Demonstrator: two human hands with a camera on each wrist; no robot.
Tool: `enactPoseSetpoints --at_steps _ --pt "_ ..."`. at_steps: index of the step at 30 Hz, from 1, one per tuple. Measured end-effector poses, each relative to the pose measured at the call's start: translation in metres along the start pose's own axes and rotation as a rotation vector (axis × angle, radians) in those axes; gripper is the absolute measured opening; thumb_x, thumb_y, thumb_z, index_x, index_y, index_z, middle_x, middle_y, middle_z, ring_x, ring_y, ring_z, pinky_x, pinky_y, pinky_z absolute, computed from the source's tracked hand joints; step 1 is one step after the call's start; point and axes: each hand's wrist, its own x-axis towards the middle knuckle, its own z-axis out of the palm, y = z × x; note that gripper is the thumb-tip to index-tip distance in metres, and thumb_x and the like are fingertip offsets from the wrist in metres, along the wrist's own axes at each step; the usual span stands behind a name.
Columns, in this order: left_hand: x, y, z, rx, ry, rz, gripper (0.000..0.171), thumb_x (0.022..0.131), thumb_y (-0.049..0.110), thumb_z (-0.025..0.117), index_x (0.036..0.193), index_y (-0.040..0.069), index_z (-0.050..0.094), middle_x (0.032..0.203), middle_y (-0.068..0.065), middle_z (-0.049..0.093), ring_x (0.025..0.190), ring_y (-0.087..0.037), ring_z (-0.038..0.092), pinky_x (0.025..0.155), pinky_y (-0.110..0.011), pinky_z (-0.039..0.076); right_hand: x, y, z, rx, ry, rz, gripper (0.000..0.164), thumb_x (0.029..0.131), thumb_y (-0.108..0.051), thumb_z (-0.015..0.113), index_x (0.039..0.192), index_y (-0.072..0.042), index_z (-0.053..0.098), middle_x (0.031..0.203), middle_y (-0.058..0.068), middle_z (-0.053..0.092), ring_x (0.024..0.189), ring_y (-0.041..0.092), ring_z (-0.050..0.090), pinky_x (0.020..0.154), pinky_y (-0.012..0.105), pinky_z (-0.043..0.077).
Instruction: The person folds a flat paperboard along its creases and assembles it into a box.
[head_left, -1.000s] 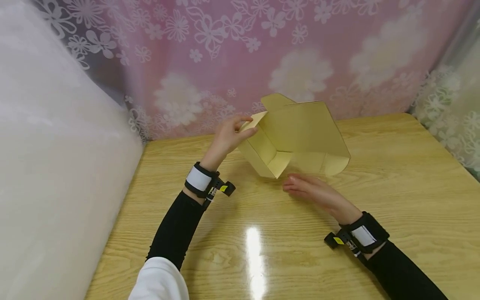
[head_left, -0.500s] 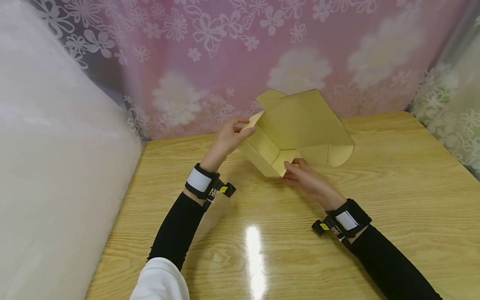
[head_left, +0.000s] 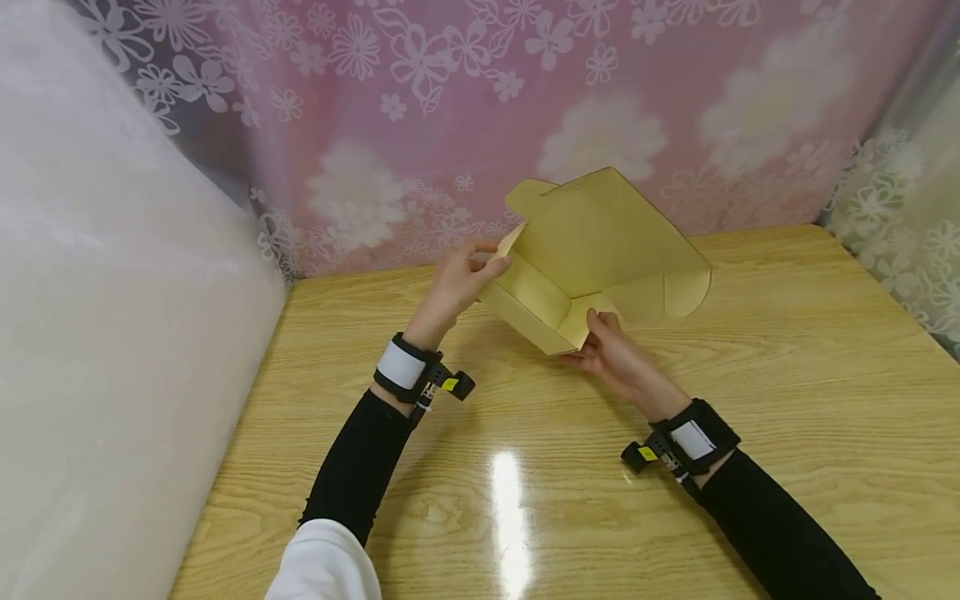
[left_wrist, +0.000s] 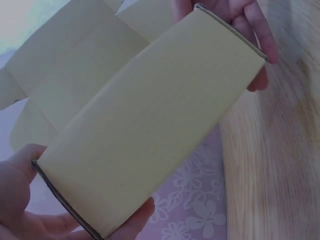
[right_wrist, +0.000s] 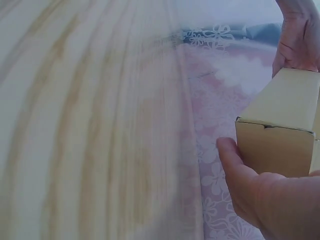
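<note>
A pale yellow cardboard box [head_left: 525, 308] with its lid raised and side flaps spread is held tilted over the table, its inside facing up. My left hand [head_left: 459, 279] grips the left end wall, thumb inside and fingers outside. At the other end my right hand [head_left: 618, 362] holds the near right corner, thumb over the inner edge and fingers beneath. The front wall of the box [left_wrist: 150, 120] fills the left wrist view, a hand at each end. In the right wrist view the end panel [right_wrist: 275, 147] sits against my right hand [right_wrist: 265, 195].
The wood-grain table [head_left: 435, 500] spreads under both arms and reflects a bright light strip. A pink floral curtain [head_left: 465, 133] hangs along its back edge. White sheeting [head_left: 112, 333] slopes down on the left, and a pale flowered curtain [head_left: 907, 217] hangs on the right.
My right hand has moved up from just below the box and taken hold of its right end. The box has turned counterclockwise, its lid tipping left. My left hand keeps its grip.
</note>
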Motion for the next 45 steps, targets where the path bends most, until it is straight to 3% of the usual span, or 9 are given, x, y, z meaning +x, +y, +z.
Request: enactPoseSetpoints --at_steps 3,6,12,20,30,32,36,40,45 --pt "-0.001 -0.002 0.001 -0.024 -0.015 -0.014 0.051 0.100 0.036 0.062 0.142 0.010 0.052 0.145 -0.016 0.051 0.124 -0.031 0.057 0.091 -0.049 0.054 -0.001 -0.001 -0.001 0.008 0.007 -0.012 0.027 0.107 -0.041 0.029 0.116 -0.020 0.014 0.133 0.007 0.032 0.109 0.008 0.053 0.114 0.055 0.035" --pt "-0.002 -0.007 0.000 -0.033 -0.069 -0.050 0.057 0.101 0.039 0.060 0.148 0.010 0.045 0.145 -0.015 0.050 0.121 -0.029 0.057 0.091 -0.049 0.054 -0.004 -0.005 -0.006 -0.015 0.020 -0.018 0.029 0.107 -0.043 0.031 0.114 -0.021 0.014 0.135 0.009 0.029 0.111 0.011 0.050 0.107 0.048 0.044" --pt "-0.004 -0.016 -0.001 -0.073 -0.185 -0.119 0.069 0.100 0.046 0.059 0.156 0.017 0.032 0.139 -0.014 0.053 0.109 -0.027 0.055 0.088 -0.041 0.053 -0.009 -0.016 -0.017 -0.210 0.026 -0.008 0.029 0.108 -0.044 0.025 0.109 -0.018 0.011 0.120 0.013 0.030 0.096 0.012 0.051 0.086 0.035 0.050" --pt "-0.003 -0.024 0.003 -0.134 -0.200 -0.142 0.060 0.103 0.041 0.055 0.154 0.017 0.036 0.144 -0.018 0.049 0.108 -0.038 0.065 0.090 -0.047 0.057 -0.010 -0.031 -0.022 -0.425 0.044 0.033 0.031 0.109 -0.041 0.022 0.115 -0.012 0.012 0.122 0.022 0.037 0.086 0.010 0.059 0.078 0.034 0.052" --pt "-0.002 -0.039 0.014 -0.115 -0.217 -0.207 0.057 0.104 0.037 0.055 0.152 0.008 0.042 0.141 -0.019 0.056 0.102 -0.034 0.071 0.092 -0.044 0.056 -0.009 -0.037 -0.030 -0.585 0.081 0.089 0.033 0.109 -0.037 0.021 0.118 -0.006 0.012 0.120 0.025 0.039 0.078 0.009 0.058 0.070 0.030 0.053" --pt "-0.001 -0.043 0.018 -0.126 -0.221 -0.221 0.057 0.104 0.035 0.054 0.152 0.007 0.041 0.141 -0.021 0.055 0.106 -0.036 0.069 0.093 -0.046 0.055 -0.007 -0.035 -0.031 -0.621 0.086 0.107 0.035 0.110 -0.037 0.021 0.119 -0.004 0.013 0.117 0.024 0.036 0.080 0.012 0.056 0.070 0.030 0.054" --pt "-0.003 -0.051 0.023 -0.167 -0.226 -0.242 0.057 0.105 0.031 0.053 0.152 0.003 0.039 0.141 -0.025 0.052 0.117 -0.039 0.062 0.096 -0.049 0.054 -0.007 -0.030 -0.035 -0.738 0.065 0.121 0.041 0.110 -0.037 0.021 0.123 0.002 0.017 0.095 0.014 0.034 0.076 0.018 0.043 0.074 0.031 0.049" --pt "-0.004 -0.059 0.027 -0.178 -0.222 -0.252 0.056 0.105 0.030 0.053 0.151 0.000 0.040 0.141 -0.026 0.051 0.122 -0.038 0.059 0.095 -0.048 0.054 -0.008 -0.025 -0.038 -0.806 0.045 0.085 0.033 0.111 -0.034 0.026 0.115 -0.001 0.025 0.072 0.003 0.031 0.063 0.017 0.036 0.074 0.036 0.048" --pt "-0.004 -0.062 0.028 -0.175 -0.225 -0.253 0.057 0.105 0.030 0.053 0.151 -0.001 0.039 0.143 -0.025 0.049 0.125 -0.038 0.056 0.094 -0.047 0.055 -0.009 -0.024 -0.037 -0.866 0.061 0.038 0.030 0.111 -0.031 0.029 0.110 -0.002 0.030 0.067 0.001 0.032 0.059 0.016 0.036 0.070 0.038 0.047"
